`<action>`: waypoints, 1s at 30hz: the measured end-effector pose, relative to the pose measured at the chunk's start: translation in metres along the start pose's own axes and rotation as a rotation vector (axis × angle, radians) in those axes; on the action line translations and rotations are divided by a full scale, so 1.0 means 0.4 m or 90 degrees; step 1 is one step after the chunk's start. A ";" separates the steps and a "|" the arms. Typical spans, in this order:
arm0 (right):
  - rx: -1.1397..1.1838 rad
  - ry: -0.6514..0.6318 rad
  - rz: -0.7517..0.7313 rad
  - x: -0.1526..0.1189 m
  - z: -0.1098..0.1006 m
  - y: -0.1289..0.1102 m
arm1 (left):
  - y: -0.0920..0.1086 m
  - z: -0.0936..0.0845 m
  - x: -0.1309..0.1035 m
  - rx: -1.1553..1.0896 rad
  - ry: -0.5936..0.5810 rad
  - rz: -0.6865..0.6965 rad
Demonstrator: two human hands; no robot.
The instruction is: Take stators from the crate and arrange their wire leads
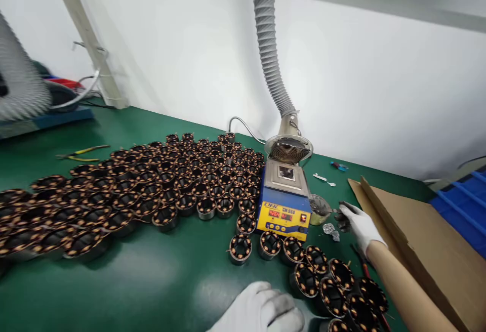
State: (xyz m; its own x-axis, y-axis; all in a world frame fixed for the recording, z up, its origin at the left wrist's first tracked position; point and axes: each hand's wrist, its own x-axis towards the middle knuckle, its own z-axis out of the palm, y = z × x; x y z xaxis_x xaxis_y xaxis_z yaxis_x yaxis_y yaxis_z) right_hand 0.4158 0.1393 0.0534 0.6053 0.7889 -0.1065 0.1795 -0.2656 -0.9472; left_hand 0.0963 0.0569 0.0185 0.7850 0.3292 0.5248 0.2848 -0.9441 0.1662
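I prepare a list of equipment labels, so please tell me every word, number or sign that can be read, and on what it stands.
"CM": on the yellow panel of the blue box; the digits after it are blurred.
Brand word, left on the panel: too blurred.
Two red displays: blurred; the left perhaps "4264".
Marks by the buttons: too small.
No other text is readable.

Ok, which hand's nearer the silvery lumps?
Right hand, just right of the silvery lumps. Left hand is farther off, to their left and closer to the camera.
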 end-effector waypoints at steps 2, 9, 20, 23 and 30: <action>0.032 -0.034 0.035 -0.012 -0.003 0.000 | -0.005 -0.063 -0.009 0.071 0.035 -0.092; -0.158 -0.003 0.051 -0.081 -0.040 -0.053 | -0.094 -0.132 -0.004 0.280 -0.061 -0.432; 0.053 -0.359 0.051 -0.548 0.118 0.060 | 0.071 -0.062 -0.059 0.157 -0.144 -0.430; 0.180 -0.335 0.106 -0.567 0.204 0.135 | 0.074 -0.052 -0.071 0.211 -0.101 -0.352; 0.163 -0.337 0.026 -0.549 0.187 0.109 | 0.098 -0.048 -0.055 -0.223 -0.095 -0.441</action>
State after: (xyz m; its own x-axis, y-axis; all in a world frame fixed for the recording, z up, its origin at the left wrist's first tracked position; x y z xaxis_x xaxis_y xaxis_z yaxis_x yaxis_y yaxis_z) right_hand 0.2325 -0.0039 0.0129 0.1269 0.9675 -0.2190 -0.0689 -0.2116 -0.9749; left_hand 0.0796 0.0122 0.0293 0.5646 0.8201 0.0930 0.5655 -0.4664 0.6802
